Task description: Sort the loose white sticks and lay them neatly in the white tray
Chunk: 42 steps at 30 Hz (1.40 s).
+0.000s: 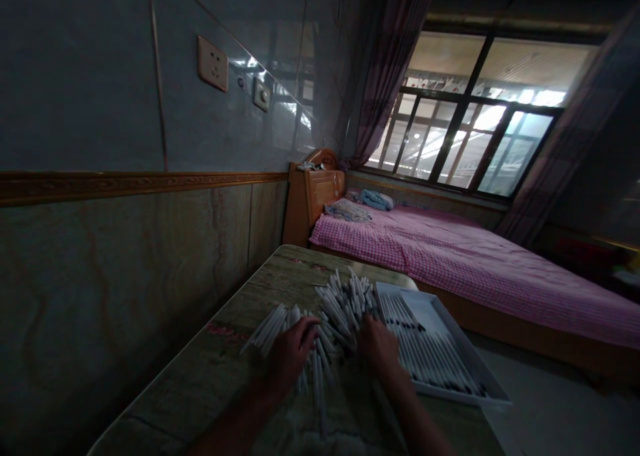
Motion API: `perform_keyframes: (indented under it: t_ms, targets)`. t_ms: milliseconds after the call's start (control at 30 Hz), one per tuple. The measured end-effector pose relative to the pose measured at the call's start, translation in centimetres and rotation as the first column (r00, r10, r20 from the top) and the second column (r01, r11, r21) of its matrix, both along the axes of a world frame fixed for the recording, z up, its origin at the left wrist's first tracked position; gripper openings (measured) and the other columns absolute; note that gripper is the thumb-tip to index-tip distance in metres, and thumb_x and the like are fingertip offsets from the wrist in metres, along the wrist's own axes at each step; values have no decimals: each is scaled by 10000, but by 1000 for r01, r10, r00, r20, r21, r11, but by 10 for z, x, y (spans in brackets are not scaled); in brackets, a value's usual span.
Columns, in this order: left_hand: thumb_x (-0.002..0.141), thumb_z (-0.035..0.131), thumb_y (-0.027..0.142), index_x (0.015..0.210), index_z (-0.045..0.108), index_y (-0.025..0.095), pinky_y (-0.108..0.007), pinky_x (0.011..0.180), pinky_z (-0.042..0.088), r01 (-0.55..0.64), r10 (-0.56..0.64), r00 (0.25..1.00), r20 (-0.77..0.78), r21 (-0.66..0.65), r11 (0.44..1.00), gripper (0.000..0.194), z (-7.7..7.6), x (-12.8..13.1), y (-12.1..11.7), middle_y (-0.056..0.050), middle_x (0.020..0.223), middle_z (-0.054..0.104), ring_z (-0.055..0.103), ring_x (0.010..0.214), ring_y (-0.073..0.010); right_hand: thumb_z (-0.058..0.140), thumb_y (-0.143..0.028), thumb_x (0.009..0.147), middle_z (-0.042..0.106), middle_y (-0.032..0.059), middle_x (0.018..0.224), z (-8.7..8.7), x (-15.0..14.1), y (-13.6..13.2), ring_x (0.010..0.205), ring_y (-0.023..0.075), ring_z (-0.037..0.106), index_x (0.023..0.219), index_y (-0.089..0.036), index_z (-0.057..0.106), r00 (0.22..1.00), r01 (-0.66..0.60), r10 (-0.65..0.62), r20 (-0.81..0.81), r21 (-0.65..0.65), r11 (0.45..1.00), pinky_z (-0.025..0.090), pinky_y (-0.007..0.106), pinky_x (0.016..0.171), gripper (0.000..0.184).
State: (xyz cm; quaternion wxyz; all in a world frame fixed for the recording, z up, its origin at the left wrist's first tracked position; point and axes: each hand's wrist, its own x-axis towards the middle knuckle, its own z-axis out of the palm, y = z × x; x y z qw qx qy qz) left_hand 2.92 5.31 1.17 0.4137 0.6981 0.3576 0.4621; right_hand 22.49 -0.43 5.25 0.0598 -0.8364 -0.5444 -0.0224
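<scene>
Two loose heaps of thin white pen-like sticks lie on the table, a left heap (pixel 273 326) and a larger back heap (pixel 347 299). My left hand (pixel 293 353) is over the left heap, its fingers curled in with thumb and forefinger close together; what they grip is hidden. At the near right side of the back heap, my right hand (pixel 377 343) has its fingers bent down among the sticks, and their tips do not show. Right beside it is a shallow white tray (pixel 483 349), with two rows of dark-tipped sticks (pixel 435 359) laid side by side.
The green marble-patterned table (pixel 190 403) stands along a tiled wall (pixel 210 243). Beyond it is a bed (pixel 400 243) with a pink checked cover and wooden headboard (pixel 315 193). A curtained window (pixel 465 116) is behind the bed. The tray reaches the table's right edge.
</scene>
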Motion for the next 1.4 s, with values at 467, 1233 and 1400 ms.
perform_keyframes:
  t_ms: [467, 1233, 1400]
  targets:
    - [754, 579, 460, 754, 631, 180, -271, 588, 492, 38, -15, 992, 125, -185, 982, 284, 3, 11, -2, -28, 677, 673, 641, 647, -189, 413, -200, 897, 619, 78, 1078, -27, -59, -28, 865, 187, 648, 1196, -258, 565, 909, -220, 339, -242, 413, 884, 501, 263, 713, 340]
    - [701, 699, 421, 923, 516, 186, -335, 656, 582, 205, 139, 805, 577, -489, 848, 371, -3, 6, 12, -35, 837, 714, 719, 739, -218, 426, -105, 848, 641, 95, 923, -22, -12, -37, 815, 223, 643, 955, -187, 624, 997, 83, -83, -4, 163, 983, 408, 259, 588, 239]
    - [683, 750, 332, 866, 525, 189, -329, 647, 591, 250, 219, 736, 641, -558, 791, 323, 2, 7, 12, -29, 802, 723, 724, 716, -222, 466, -123, 840, 620, 63, 958, -24, -31, -38, 832, 181, 615, 1057, -217, 619, 978, -174, 208, -19, 478, 861, 440, 245, 671, 282]
